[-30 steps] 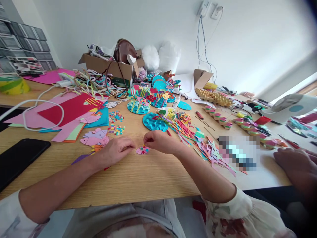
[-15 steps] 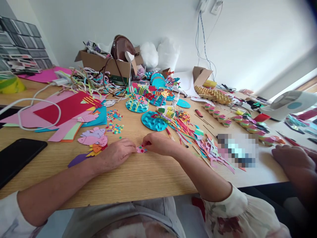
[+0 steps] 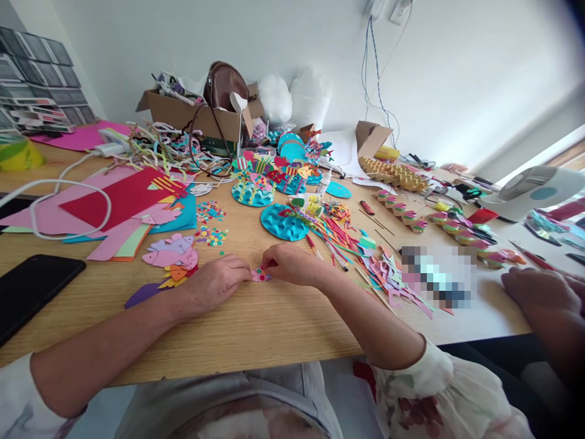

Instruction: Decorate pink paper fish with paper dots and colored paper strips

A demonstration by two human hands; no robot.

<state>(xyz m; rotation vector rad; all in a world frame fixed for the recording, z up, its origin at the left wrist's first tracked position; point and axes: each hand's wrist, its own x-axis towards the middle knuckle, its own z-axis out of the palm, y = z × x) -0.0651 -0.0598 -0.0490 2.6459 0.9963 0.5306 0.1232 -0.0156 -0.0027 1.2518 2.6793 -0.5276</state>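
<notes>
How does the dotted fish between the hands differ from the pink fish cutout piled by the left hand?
The dotted fish carries coloured spots; the pink cutout looks plain. The right hand partly covers the dotted fish; no hand covers the pink cutout. The pink cutout lies with other cutouts; the dotted fish lies apart from them. Both are pink fish.

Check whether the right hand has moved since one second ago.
Yes: the right hand has shifted slightly down the picture, away from the blue wavy disc, covering more of the spotted fish.

View, one: head-worn, close above near side of tabletop; facing forward and down, toward far wall.
</notes>
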